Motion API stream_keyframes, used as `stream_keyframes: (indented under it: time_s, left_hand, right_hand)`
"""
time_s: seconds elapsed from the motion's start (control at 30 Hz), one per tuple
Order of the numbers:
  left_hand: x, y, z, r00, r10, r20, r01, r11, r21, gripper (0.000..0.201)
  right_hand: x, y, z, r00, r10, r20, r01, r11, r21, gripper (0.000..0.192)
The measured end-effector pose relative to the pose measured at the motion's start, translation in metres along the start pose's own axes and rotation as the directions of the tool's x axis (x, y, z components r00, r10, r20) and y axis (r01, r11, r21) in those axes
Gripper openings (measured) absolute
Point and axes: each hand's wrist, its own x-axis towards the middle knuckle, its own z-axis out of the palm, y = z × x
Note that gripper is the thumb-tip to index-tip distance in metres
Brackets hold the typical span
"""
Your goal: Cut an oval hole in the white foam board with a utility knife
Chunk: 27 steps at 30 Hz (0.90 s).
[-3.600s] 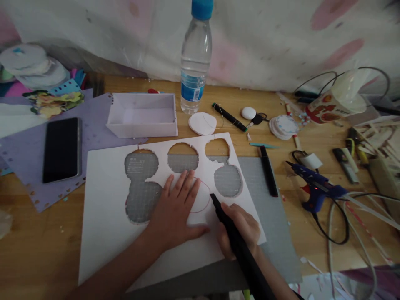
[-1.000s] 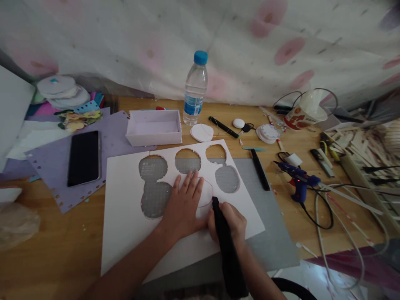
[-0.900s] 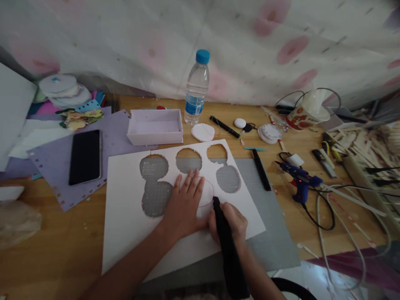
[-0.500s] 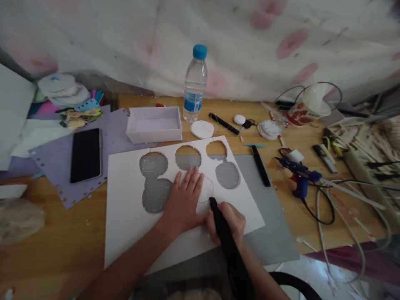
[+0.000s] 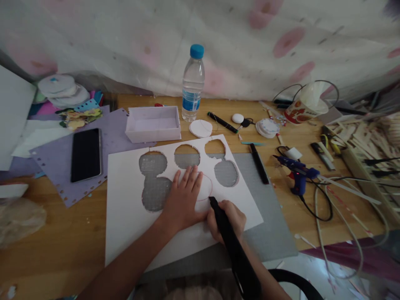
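A white foam board [image 5: 131, 216] with several round holes cut out lies on a grey cutting mat [image 5: 268, 225]. My left hand [image 5: 183, 200] presses flat on the board, fingers spread over a circle drawn in red [image 5: 206, 187]. My right hand [image 5: 229, 216] grips a long black cutting tool [image 5: 233, 243], whose tip touches the board at the lower edge of the red circle.
A water bottle [image 5: 193, 83], white open box [image 5: 153, 123], white disc [image 5: 200, 128], black markers [image 5: 258, 163], blue glue gun [image 5: 296, 175] with cables, paper cup [image 5: 308, 104] and wooden sticks [image 5: 365, 137] lie around. A phone [image 5: 86, 154] rests on purple paper at left.
The view has pulled back and shifted since the first frame. The tool tip has crept from the circle's right side down to its lower edge. My left hand stays pressed on the board.
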Motion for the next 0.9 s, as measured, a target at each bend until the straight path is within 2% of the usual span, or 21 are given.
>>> stream_keyframes:
  time_s: [0.2,0.47,0.73,0.9]
  left_hand:
    - [0.0,0.0,0.001,1.0,-0.001,-0.001,0.001,1.0,-0.014,0.091]
    - [0.0,0.001,-0.001,1.0,0.001,-0.003,-0.001,1.0,0.003,0.081]
    - [0.001,0.001,-0.002,1.0,-0.006,0.012,0.006,1.0,0.004,0.079]
    - [0.0,0.002,-0.002,1.0,-0.004,0.011,0.004,1.0,0.002,0.081]
  right_hand:
    - [0.003,-0.002,-0.001,1.0,0.001,0.0,-0.001,1.0,0.014,0.019]
    - [0.009,-0.009,0.004,0.995,0.068,0.07,-0.067,0.998,-0.016,0.028]
    - [0.007,-0.015,0.008,0.998,0.054,0.034,-0.053,0.997,-0.052,0.029]
    - [0.004,-0.013,0.008,0.994,0.105,0.028,-0.105,0.994,0.003,0.027]
